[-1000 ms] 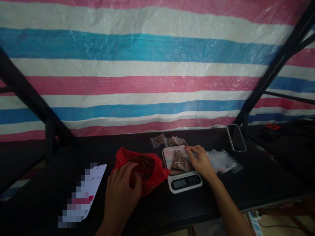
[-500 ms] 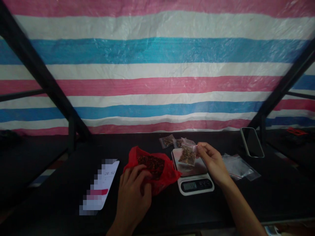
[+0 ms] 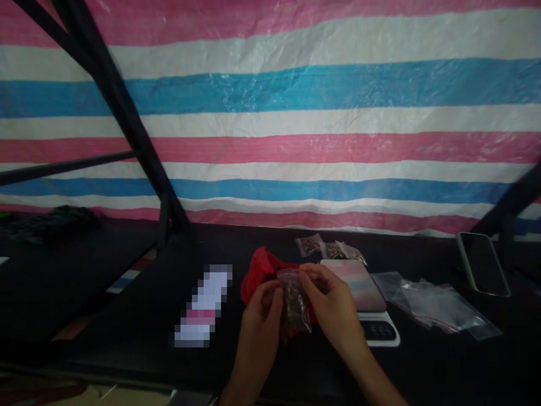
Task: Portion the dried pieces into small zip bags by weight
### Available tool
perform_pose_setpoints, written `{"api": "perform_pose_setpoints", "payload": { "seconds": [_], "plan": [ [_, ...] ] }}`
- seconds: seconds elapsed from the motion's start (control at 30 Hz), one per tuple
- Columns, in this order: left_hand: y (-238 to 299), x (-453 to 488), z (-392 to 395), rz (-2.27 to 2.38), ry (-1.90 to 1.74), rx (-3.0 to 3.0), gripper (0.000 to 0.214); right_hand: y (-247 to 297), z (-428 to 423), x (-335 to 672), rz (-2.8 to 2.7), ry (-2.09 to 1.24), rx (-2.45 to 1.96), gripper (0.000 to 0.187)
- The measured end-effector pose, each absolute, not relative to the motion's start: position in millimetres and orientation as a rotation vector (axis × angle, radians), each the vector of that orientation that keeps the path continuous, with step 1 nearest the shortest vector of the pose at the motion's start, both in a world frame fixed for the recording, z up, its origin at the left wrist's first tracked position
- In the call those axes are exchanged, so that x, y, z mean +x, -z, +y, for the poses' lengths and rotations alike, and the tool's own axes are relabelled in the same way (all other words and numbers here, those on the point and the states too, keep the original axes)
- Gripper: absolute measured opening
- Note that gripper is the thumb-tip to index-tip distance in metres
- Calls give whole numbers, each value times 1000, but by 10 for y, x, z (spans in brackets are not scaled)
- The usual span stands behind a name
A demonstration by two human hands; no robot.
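Observation:
A small clear zip bag (image 3: 297, 307) with brown dried plant bits hangs between both hands, over a red plastic bag (image 3: 258, 269). My right hand (image 3: 332, 299) pinches its upper right corner. At the upper left edge, my left hand (image 3: 262, 316) has its thumb and fingers closed on the same bag. The hands and zip bag cover most of the red bag and hide its contents. Just right of my right hand sits a white kitchen scale (image 3: 359, 285) with a bare shiny plate; my wrist partly hides its display.
Several small filled zip bags (image 3: 310, 244) lie behind the scale. Clear flat bags (image 3: 439, 304) are spread to its right, and a phone (image 3: 483, 264) leans at the far right. A blurred-out pale slip (image 3: 207, 304) lies left on the black table (image 3: 139, 332). Striped sheeting (image 3: 321, 124) hangs behind.
My right hand has carried the zip bag left, off the scale and over the red bag. My left hand has come out of the red bag onto the zip bag. The view has turned left.

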State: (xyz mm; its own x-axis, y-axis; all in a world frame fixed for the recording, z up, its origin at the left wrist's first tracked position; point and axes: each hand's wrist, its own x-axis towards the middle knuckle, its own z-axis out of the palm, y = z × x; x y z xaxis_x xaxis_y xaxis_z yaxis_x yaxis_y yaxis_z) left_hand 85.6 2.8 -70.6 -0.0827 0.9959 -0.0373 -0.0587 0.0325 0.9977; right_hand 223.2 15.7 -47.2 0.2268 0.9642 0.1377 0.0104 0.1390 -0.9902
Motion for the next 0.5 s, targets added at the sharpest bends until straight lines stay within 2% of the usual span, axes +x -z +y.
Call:
{"api": "perform_pose_setpoints", "payload": {
  "seconds": [0.13, 0.23, 0.33, 0.5],
  "plan": [
    [748, 827, 57, 1299, -1238, 943, 55, 565, 153, 2297, -1252, -876, -1286, 33],
    [751, 793, 79, 1331, -1239, 920, 53, 576, 133, 2336, -1557, -672, -1374, 27],
    [739, 792, 91, 1331, -1226, 925, 51, 587, 113, 2350, -1763, -479, -1443, 31],
    [716, 846, 100, 1300, -1199, 970, 46, 616, 90, 2386, -1908, -478, -1467, 42]
  ]
}}
